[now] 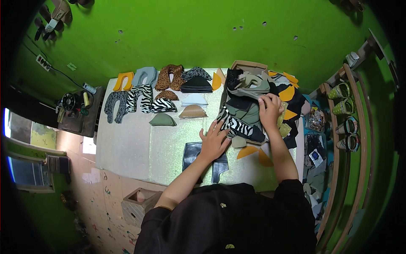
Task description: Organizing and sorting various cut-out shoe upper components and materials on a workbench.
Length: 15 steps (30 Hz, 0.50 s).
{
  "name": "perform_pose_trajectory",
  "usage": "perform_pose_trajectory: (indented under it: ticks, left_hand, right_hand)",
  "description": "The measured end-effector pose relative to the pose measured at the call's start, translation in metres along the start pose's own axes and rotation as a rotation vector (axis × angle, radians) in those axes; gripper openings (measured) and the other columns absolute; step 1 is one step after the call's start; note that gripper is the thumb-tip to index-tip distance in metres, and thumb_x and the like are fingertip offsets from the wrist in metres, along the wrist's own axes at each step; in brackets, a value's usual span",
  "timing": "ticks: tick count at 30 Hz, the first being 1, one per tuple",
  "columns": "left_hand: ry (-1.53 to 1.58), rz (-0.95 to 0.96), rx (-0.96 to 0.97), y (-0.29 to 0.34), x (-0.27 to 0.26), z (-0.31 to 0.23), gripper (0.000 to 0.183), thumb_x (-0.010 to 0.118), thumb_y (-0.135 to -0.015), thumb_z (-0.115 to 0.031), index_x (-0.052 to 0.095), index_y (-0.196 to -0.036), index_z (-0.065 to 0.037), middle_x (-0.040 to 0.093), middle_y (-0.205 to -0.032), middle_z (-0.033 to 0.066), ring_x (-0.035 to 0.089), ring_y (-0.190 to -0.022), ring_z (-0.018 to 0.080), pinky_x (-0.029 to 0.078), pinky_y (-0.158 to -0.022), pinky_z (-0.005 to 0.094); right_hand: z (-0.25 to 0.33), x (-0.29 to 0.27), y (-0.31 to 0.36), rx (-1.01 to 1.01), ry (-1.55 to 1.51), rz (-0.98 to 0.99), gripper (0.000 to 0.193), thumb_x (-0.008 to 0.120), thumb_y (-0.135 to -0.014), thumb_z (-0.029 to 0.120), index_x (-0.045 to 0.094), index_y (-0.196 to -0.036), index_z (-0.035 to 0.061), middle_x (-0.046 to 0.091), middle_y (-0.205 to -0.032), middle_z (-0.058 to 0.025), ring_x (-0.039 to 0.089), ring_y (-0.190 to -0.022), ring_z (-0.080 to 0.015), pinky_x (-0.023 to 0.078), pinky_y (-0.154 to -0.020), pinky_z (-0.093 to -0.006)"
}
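A cardboard box (249,64) on the table holds a jumble of cut shoe-material pieces. Grey-green cut pieces (253,88) rise at its far side, and my right hand (270,111) pinches their near edge with bent fingers. Spread fingers of my left hand (213,142) rest at the box's near left corner, touching zebra-print pieces (237,126) there. Below that hand lies a black glossy cut piece (192,154), partly covered by my wrist. Dark green pieces (248,113) lie in the box between my hands. A small beige piece (239,142) sits at the near edge.
Sorted stacks stand at the far left: yellow (123,81), light blue (144,77), leopard-print (169,77), black (196,84) and green (163,120) pieces. Orange scraps (248,151) lie near the box. A sewing machine (69,101) stands left; a shoe rack (357,127) lines the right wall.
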<state>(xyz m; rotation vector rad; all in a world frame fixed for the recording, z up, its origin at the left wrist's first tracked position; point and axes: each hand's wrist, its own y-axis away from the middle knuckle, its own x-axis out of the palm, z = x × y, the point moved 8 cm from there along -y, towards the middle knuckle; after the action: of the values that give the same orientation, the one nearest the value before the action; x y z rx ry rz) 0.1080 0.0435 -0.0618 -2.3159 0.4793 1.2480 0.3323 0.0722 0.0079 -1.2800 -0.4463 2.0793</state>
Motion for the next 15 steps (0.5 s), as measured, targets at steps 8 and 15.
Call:
perform_pose_trajectory:
  ticks: [8, 15]
  left_hand:
    - [0.041, 0.046, -0.035, 0.001, 0.004, 0.004, 0.035, 0.054, -0.083, -0.031, 0.057, -0.116, -0.019, 0.034, -0.142, 0.0072, 0.023, -0.134, 0.0273, 0.011, -0.098, 0.0608]
    - [0.025, 0.067, -0.015, 0.002, 0.006, 0.004, 0.035, 0.051, -0.085, -0.033, 0.055, -0.117, -0.019, 0.034, -0.142, 0.0082, 0.023, -0.134, 0.0283, 0.01, -0.098, 0.0602]
  right_hand:
    - [0.021, -0.009, 0.036, -0.187, -0.097, 0.368, 0.008, 0.066, -0.075, 0.02, 0.069, -0.081, 0.0146, 0.058, -0.096, 0.0009, 0.048, -0.104, -0.0206, 0.022, -0.092, -0.0474]
    - [0.035, -0.015, 0.081, -0.185, -0.131, 0.506, 0.006, 0.068, -0.07, 0.017, 0.068, -0.075, 0.0145, 0.057, -0.097, 0.0022, 0.047, -0.106, -0.0208, 0.018, -0.094, -0.0531]
